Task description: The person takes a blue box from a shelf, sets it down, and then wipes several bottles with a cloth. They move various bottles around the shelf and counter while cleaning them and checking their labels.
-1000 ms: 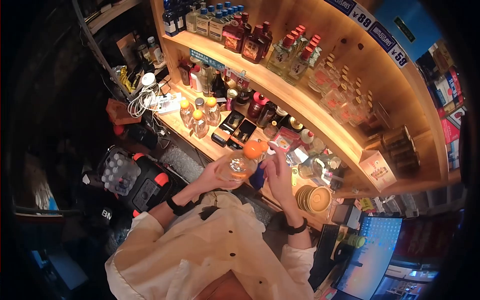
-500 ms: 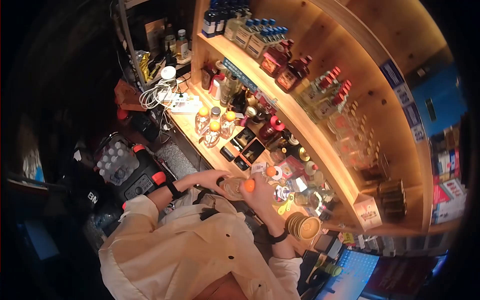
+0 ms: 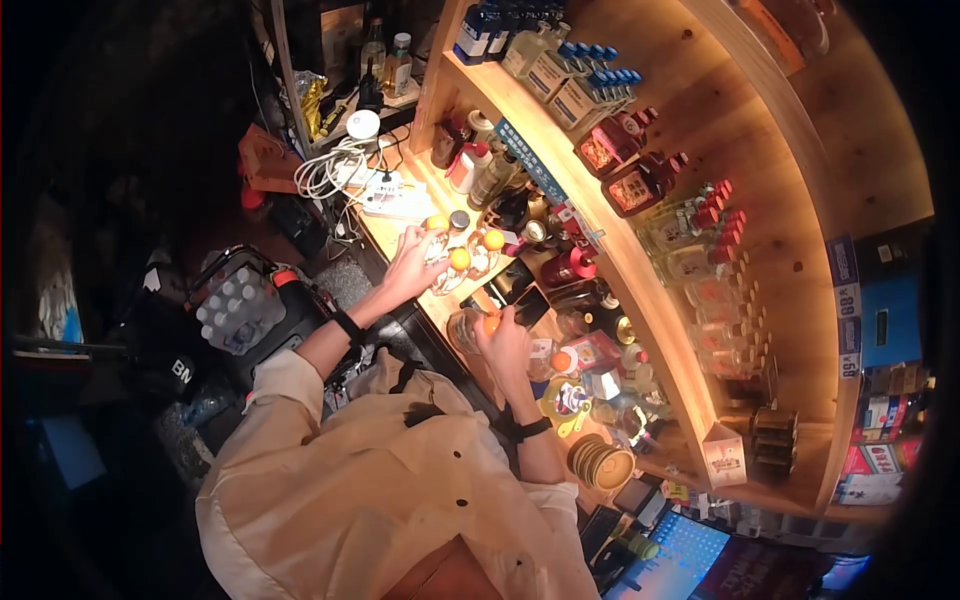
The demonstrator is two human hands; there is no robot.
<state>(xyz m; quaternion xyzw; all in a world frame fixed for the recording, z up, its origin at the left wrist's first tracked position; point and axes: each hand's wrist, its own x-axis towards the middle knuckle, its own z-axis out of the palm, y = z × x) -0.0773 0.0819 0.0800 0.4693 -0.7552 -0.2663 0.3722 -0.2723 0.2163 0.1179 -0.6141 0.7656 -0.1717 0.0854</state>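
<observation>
My right hand (image 3: 507,347) is closed around the top of a clear glass bottle with an orange cap (image 3: 491,325), whose glass body (image 3: 463,330) is tilted toward the left over the counter's front edge. My left hand (image 3: 408,268) reaches forward with thumb and fingers apart, beside a cluster of clear bottles with orange caps (image 3: 459,259). Its fingers overlap the nearest bottles, so I cannot see whether they touch. Another orange cap (image 3: 493,240) and a dark-capped jar (image 3: 459,220) are right behind.
A black divided box (image 3: 530,302) sits behind my right hand. Stacked round wooden pieces (image 3: 600,462) stand to the right. White cables (image 3: 335,172) and a power strip (image 3: 395,197) lie at the far left. Bottles line the wooden shelf (image 3: 600,222) above the wooden counter.
My left hand has left the bottle and moved forward to the orange-capped cluster. My right hand still holds its bottle, now farther up the counter. The camera view has shifted.
</observation>
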